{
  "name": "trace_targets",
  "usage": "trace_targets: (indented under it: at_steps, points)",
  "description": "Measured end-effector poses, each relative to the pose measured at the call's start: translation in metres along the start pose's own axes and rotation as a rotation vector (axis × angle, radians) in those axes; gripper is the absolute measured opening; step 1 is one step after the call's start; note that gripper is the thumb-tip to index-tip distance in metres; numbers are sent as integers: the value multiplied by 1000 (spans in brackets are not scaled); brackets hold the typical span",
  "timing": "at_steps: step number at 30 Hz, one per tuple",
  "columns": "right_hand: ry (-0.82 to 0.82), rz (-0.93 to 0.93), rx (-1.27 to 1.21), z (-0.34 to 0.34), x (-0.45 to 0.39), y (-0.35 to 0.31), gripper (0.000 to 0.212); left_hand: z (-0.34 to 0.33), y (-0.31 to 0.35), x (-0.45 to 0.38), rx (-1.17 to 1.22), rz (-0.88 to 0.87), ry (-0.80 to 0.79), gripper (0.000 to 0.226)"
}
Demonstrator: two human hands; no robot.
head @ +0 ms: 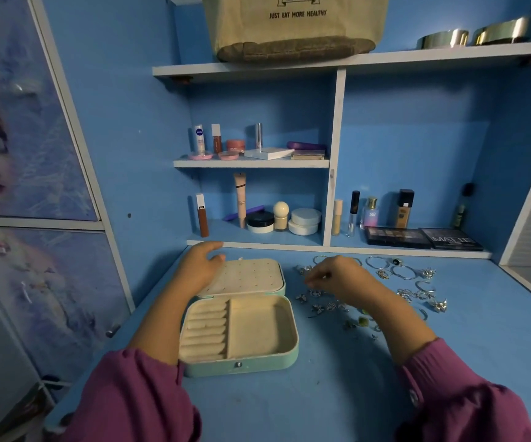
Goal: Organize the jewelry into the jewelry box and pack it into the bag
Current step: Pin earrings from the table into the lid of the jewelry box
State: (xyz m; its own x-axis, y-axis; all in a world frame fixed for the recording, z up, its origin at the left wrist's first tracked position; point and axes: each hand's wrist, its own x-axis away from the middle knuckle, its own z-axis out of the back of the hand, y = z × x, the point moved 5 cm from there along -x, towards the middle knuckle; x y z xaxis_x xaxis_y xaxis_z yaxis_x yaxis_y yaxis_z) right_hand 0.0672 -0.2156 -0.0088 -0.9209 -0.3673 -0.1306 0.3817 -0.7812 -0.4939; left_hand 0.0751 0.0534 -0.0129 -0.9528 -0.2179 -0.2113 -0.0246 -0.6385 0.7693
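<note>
**Open jewelry box on the blue desk, jewelry scattered to its right**

Head view: the mint-green jewelry box [240,317] lies open near the middle of the blue desk [321,403], its cream tray showing ring rolls on the left and one bare compartment on the right. The left hand [198,266] rests at the far-left corner of the perforated lid, fingers relaxed and gripping nothing. The right hand [334,277] hovers over the silver jewelry [414,282] spread to the right of the box, fingertips pinched together on a small piece (too tiny to identify). On the top shelf sits a canvas bag [292,27] printed "JUST EAT MORE HEALTHY". A middle shelf holds a NIVEA tube [199,138]; far right lies a palette [452,239] marked "MATTE".
</note>
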Motion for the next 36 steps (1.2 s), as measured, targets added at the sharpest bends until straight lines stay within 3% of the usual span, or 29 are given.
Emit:
trace_targets:
  at_steps: [5, 8, 12, 21, 30, 36]
  points:
    - [-41, 16, 69, -6, 3, -4, 17, -4, -31, 5, 174, 142, 94, 38]
    - [-40, 9, 73, -2, 6, -5, 13, -2, -38, 7, 175, 162, 111, 17]
    - [-85, -33, 37, 4, 12, 1, 11, -2, -39, 8, 183, 175, 121, 32]
    - [-33, -153, -71, 24, 20, 28, 12, -1, -39, 8, 321, 178, 164, 30]
    - [-82, -192, -2, 27, 25, 35, 13, 4, -35, 8, 388, 142, 219, 34]
    - [-97, -199, 48, 21, 21, 38, 9, 8, -36, 9, 584, 157, 253, 41]
